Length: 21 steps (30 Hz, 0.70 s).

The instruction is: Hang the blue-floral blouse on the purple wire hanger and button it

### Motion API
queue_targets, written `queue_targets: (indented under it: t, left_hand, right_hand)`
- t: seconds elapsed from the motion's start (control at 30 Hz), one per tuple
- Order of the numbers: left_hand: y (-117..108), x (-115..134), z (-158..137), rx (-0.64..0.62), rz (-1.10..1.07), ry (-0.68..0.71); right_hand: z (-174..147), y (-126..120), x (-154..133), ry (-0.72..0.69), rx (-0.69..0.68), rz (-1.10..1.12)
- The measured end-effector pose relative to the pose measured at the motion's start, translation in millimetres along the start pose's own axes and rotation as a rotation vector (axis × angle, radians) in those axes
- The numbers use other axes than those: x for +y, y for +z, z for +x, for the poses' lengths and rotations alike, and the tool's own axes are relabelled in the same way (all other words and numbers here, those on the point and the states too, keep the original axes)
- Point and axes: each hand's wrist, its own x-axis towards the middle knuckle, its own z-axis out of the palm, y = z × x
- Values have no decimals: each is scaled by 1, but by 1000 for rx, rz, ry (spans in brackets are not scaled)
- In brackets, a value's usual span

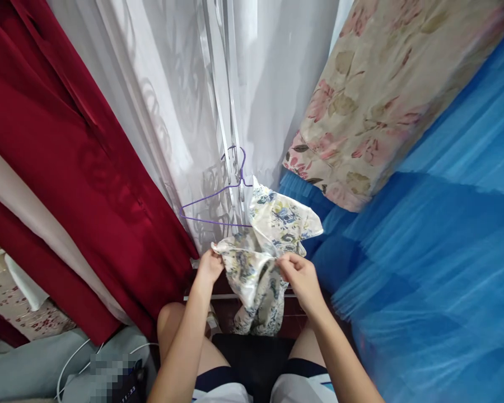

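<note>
A white garment with a blue and green floral print hangs half on a purple hanger, covering its right arm; the hanger's left arm is bare. My left hand pinches the garment's edge at its left side, below the hanger. Near the garment's middle, my right hand grips another part of its edge with closed fingers. The lower part of the garment droops between my knees. The hanger's hook is up against white ribbons, and I cannot tell what it hangs from.
Dark red fabric hangs at the left, white curtain-like fabric behind. On the right hang a beige cloth with pink flowers and blue tulle. At lower left lie a grey cushion-like thing and a white cable.
</note>
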Motion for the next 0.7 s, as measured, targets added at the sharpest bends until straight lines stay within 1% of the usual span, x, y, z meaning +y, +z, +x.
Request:
queue_targets:
  t: [0.07,0.13,0.17,0.23,0.3,0.33,0.37,0.43,0.47,0.5,0.53,0.57,0.6,0.67,0.7]
  left_hand:
    - [7,-22,-14,-116,-3,-64]
    - [17,-38,-33,-322,8,-89]
    - [23,-43,-44,-437,31,-81]
    - [36,-50,-66,-619,159,1]
    - [50,-52,-87,-737,405,164]
    - [56,-52,-96,-783,540,261]
    - [61,-51,-103,-818,666,358]
    - [68,-47,-111,-842,868,528]
    - [70,-45,-112,-831,941,590]
    - [71,-44,-111,-820,996,632]
    - [70,-44,-109,-825,1030,646]
    - [68,-44,-106,-857,1037,620]
    - [64,-45,-101,-911,1020,544]
    - [51,-50,-90,-1013,961,304]
    - [41,-53,-84,-1035,950,182]
  right_hand:
    - [-8,-15,21,18,129,-32]
    - [-20,-19,33,17,174,-91]
    - [-25,-18,36,-8,179,-144]
    - [-35,-10,33,-126,200,-275]
    - [-40,-2,22,-263,170,-346]
    - [-42,0,15,-286,109,-323]
    - [-43,1,9,-260,10,-272]
    - [-43,0,-3,-97,-238,-139]
    - [-43,-2,-7,1,-335,-74]
    - [-44,-5,-10,83,-402,-21]
    - [-44,-8,-13,140,-439,26]
    - [-44,-11,-16,177,-452,74]
    - [-44,-14,-19,210,-461,125]
    - [-42,-22,-27,294,-513,220]
    - [-41,-27,-32,348,-543,252]
